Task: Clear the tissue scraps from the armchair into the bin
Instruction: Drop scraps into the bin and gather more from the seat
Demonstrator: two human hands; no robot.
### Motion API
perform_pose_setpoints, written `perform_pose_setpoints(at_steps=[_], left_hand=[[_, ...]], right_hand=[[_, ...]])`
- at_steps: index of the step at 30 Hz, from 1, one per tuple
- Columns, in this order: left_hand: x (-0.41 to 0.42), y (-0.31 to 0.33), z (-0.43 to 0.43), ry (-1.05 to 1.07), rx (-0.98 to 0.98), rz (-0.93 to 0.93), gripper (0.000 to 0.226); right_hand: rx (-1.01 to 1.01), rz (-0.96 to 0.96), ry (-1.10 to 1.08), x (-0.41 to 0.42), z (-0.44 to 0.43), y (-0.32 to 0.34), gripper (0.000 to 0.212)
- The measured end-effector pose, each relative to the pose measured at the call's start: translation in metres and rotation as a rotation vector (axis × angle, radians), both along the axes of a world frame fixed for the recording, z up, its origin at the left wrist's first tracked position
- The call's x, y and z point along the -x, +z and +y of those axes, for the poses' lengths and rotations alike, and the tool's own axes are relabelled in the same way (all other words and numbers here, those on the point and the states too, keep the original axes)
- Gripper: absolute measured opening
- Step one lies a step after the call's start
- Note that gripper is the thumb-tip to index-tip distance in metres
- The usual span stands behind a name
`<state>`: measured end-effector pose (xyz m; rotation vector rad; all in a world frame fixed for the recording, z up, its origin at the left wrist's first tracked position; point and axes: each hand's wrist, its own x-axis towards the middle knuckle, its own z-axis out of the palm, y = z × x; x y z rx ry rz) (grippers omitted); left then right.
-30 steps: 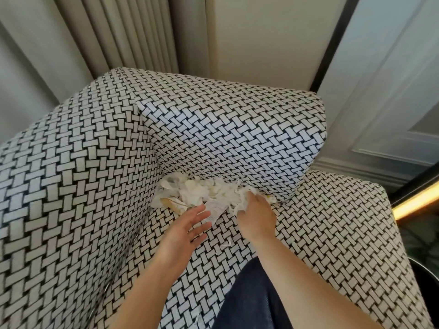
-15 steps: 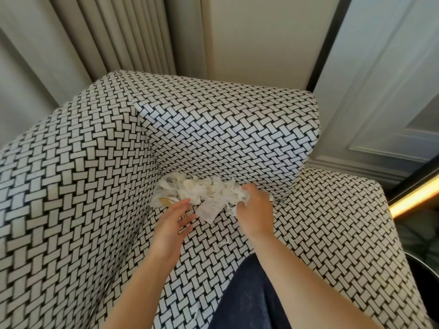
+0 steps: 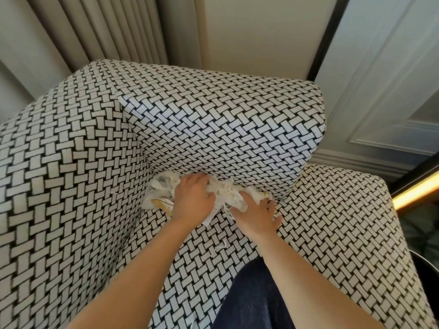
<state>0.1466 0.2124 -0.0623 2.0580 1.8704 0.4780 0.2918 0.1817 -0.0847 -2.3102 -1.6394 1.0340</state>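
A heap of white torn tissue scraps point(image 3: 225, 189) lies in the back left corner of the black-and-white woven armchair point(image 3: 332, 229), where the seat meets the backrest. My left hand point(image 3: 193, 199) lies on top of the heap with its fingers curled down into the scraps. Just to the right, my right hand point(image 3: 257, 216) has spread, straight fingers on the seat, touching the heap's right edge. A few thin shreds point(image 3: 222, 245) lie loose on the seat below the hands. I cannot make out the bin for certain.
The armchair's left arm point(image 3: 59, 186) rises close beside the heap. My knee in dark blue cloth point(image 3: 256, 300) rests on the seat's front. A dark round rim point(image 3: 427, 264) shows at the right edge. Curtains and a panelled wall stand behind.
My left hand has moved up from the seat onto the heap and closed over it. My right hand has let go of the scraps it pinched and now lies with its fingers spread at the heap's right edge.
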Motion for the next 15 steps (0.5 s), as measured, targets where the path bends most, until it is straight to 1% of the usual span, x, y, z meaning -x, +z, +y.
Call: perform_pose_setpoints(at_steps=[2,4,6,8,11,15], left_hand=[[-0.002,-0.006,0.006,-0.080,0.026,0.115,0.049],[-0.008,-0.011,0.009,-0.125,0.084,0.138,0.051],[-0.014,-0.014,0.011,-0.134,0.147,0.141,0.048],[-0.020,-0.018,0.012,-0.143,0.188,0.208,0.046],[-0.028,-0.019,0.014,-0.171,0.225,0.320,0.050],[-0.033,-0.018,0.012,-0.182,0.248,0.326,0.054]], right_hand=[[-0.022,0.007,-0.006,0.001,0.002,-0.004,0.059],[-0.043,0.010,-0.017,0.000,0.005,-0.008,0.064],[-0.060,0.000,-0.007,0.000,0.005,-0.011,0.068],[-0.075,0.004,0.002,-0.001,0.007,-0.015,0.068],[-0.083,-0.018,0.047,0.000,0.009,-0.025,0.067],[-0.087,-0.051,0.081,0.000,0.009,-0.029,0.069]])
